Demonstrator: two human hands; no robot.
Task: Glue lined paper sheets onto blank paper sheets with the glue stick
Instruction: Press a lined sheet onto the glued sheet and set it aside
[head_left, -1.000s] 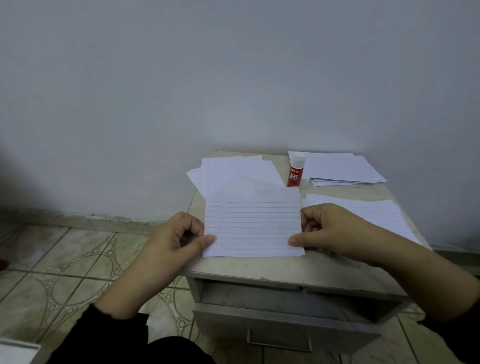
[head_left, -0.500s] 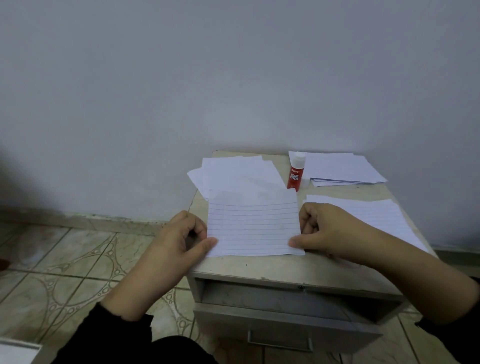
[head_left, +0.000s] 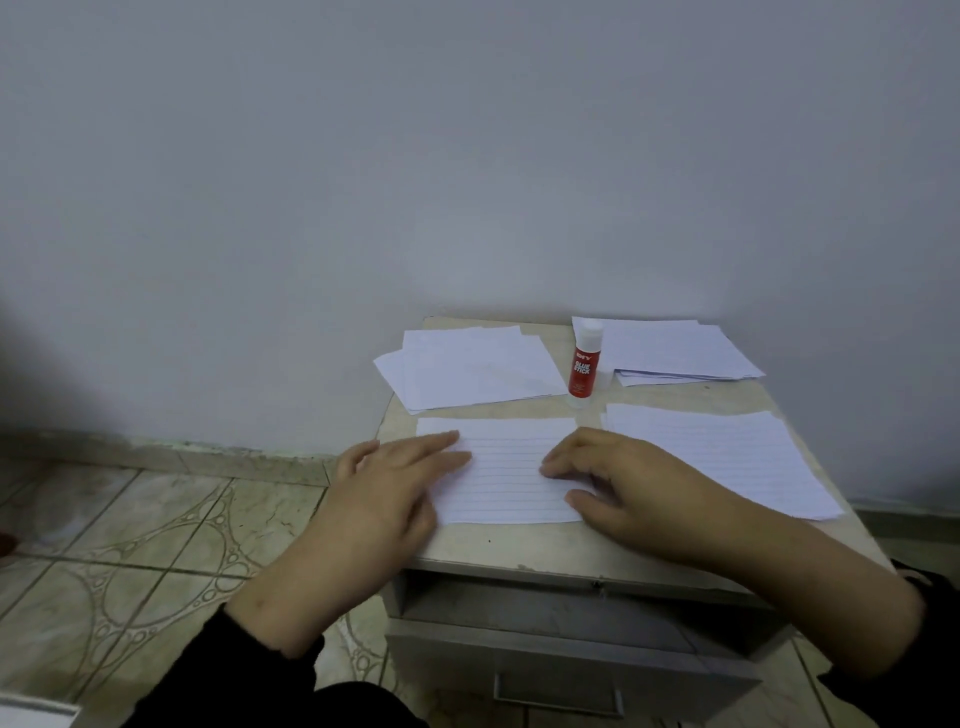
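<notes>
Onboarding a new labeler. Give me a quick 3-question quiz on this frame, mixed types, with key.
1. True or false: the glue stick stands upright, capped, with no hand on it.
2. Multiple choice: the left hand is A) gripping the glue stick B) pressing flat on the lined sheet C) off the table.
3. Fill in: the right hand rests on the ___ sheet.

Key: 1 true; 2 B; 3 lined.
</notes>
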